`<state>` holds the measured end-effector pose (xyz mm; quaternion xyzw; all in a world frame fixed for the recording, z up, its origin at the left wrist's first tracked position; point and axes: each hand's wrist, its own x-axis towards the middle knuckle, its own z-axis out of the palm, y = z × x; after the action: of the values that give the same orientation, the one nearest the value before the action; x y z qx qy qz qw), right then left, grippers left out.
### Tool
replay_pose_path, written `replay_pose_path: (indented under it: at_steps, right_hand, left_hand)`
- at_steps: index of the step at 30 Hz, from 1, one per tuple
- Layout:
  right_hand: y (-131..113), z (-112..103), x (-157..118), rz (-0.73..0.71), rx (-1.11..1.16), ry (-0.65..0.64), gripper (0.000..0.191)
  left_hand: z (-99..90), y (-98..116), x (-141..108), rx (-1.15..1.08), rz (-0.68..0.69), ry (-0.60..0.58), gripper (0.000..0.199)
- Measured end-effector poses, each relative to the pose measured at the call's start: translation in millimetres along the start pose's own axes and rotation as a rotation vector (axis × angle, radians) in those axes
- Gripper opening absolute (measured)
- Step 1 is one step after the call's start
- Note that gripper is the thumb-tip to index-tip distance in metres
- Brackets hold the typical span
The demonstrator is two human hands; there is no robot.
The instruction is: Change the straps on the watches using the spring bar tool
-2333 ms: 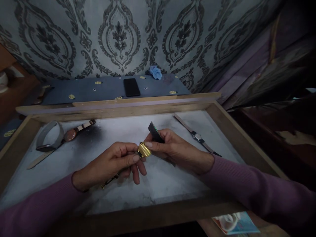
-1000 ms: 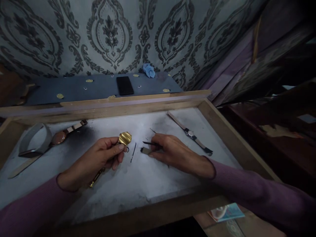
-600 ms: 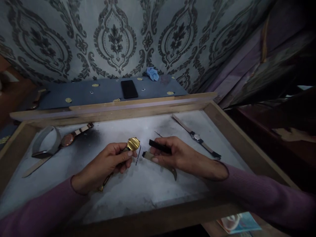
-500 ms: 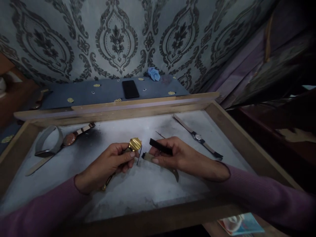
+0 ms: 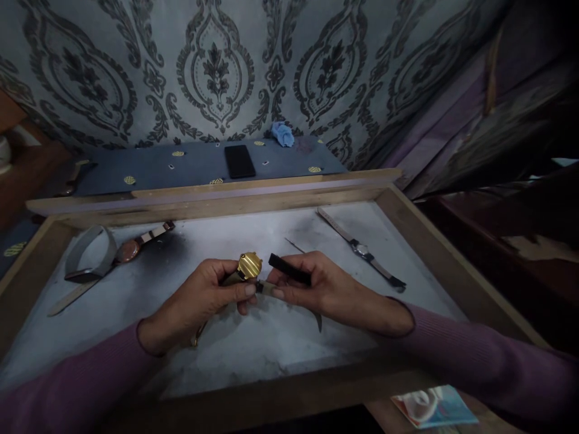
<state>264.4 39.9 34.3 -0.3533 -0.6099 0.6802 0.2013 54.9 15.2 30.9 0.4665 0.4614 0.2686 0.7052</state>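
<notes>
My left hand [image 5: 210, 293] is closed on a gold watch [image 5: 249, 266]; part of its strap and a gold buckle hang below the hand. Close on the right, my right hand [image 5: 312, 283] grips a strap piece [image 5: 268, 288] between thumb and fingers, its dark end at my left fingertips. A black strip [image 5: 289, 269] also lies in my right hand, above the thumb. Whether the strap end touches the watch cannot be made out. Behind my right hand the tip of a thin metal tool [image 5: 294, 244] shows.
The wooden tray [image 5: 253, 204] holds a grey-banded watch [image 5: 90, 256] and a brown watch [image 5: 128, 251] at the left, and a small watch [image 5: 360, 249] at the right. Beyond its rim are a phone [image 5: 239, 161] and a blue cloth [image 5: 283, 134].
My right hand has moved slightly left, bringing the strap piece up to my left fingertips. The thin dark piece that showed between the hands is no longer visible.
</notes>
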Motion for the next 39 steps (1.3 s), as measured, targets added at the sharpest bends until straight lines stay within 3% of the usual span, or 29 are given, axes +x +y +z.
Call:
replay_pose_path:
  at_steps: [8,15,21,33,39]
  right_hand:
    - [-0.1,5.4,0.5,-0.021,0.022,0.001,0.026]
    - [-0.4,6.1,1.4,-0.078,0.106,-0.125,0.014]
    - [-1.7,5.0,0.9,-0.093,0.186,-0.150,0.004]
    - [2.4,3.0,1.1,-0.156,-0.015,-0.128,0.008]
    - [-0.7,4.1,2.4,-0.138,0.061,-0.193,0.009]
  left_hand:
    - [3.3,2.9,-1.0,0.065,0.035,0.017,0.017]
    - [7.2,6.6,-5.2,-0.030,0.044,-0.074,0.018]
    - [3.2,3.4,-4.1,-0.145,0.053,-0.169,0.016]
    - [3.5,6.3,-6.2,-0.024,0.086,-0.179,0.020]
    - [1.5,5.3,-6.5,-0.054,0.064,-0.169,0.016]
